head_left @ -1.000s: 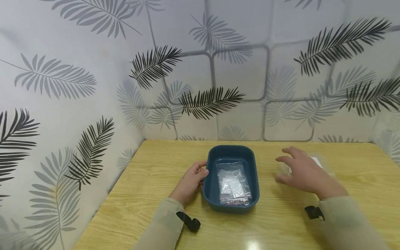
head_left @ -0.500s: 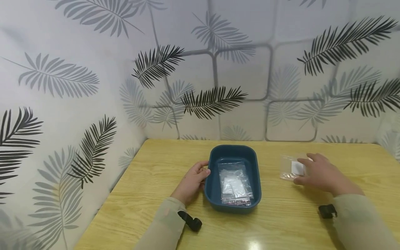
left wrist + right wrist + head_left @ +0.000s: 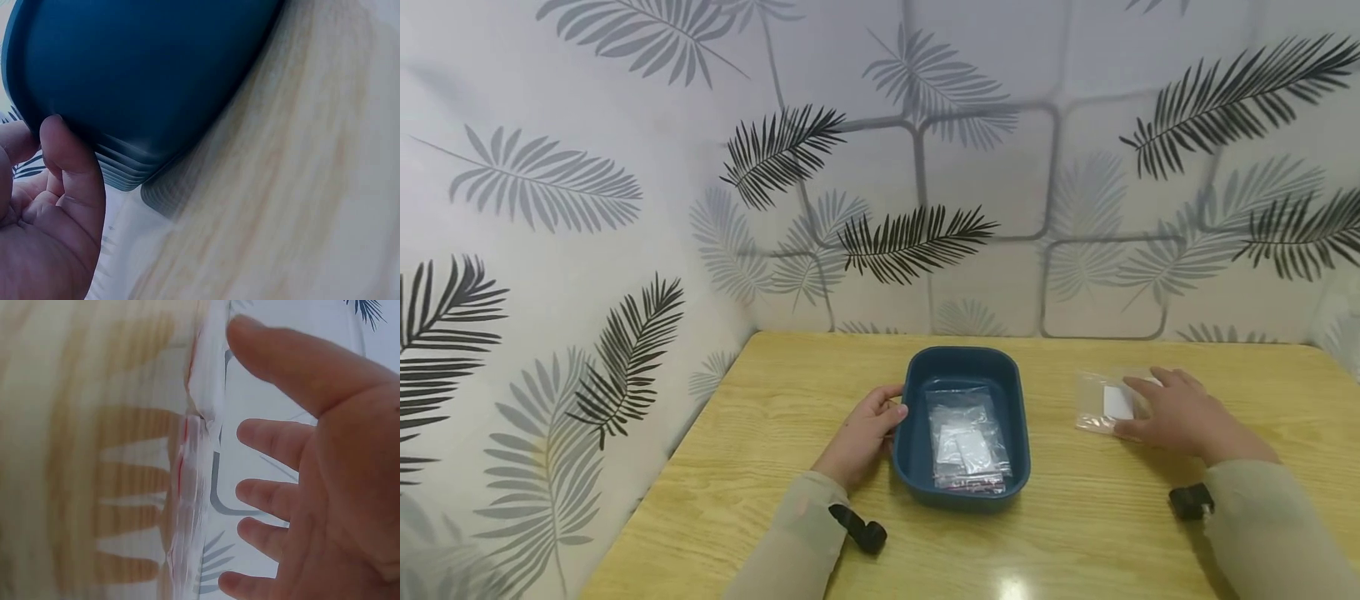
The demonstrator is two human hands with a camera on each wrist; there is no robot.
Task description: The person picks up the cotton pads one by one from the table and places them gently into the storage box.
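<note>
At the left side of a dark blue plastic box (image 3: pixel 961 363), my left hand (image 3: pixel 863 433) holds the wall, thumb toward the camera. The left wrist view shows that thumb bent against the box wall (image 3: pixel 144 69), with the other fingers partly hidden. Several clear zip bags (image 3: pixel 966 442) with white pieces lie inside the box. To the right, another clear zip bag (image 3: pixel 1092 407) with a white square lies on the table. Over its right end hovers my right hand (image 3: pixel 1180 417), fingers spread. In the right wrist view a gap separates the fingertips from the red-striped bag (image 3: pixel 184 487).
The wooden table (image 3: pixel 775 408) carries the box near its middle. A leaf-patterned wall (image 3: pixel 985 275) rises along its back edge, and another stretch of patterned wall (image 3: pixel 647 200) borders the left. Black straps (image 3: pixel 857 529) sit on both wrists.
My right hand has moved right and lowered toward the bag on the table, which it covered more before. The left hand stays at the box. The head view has shifted slightly.
</note>
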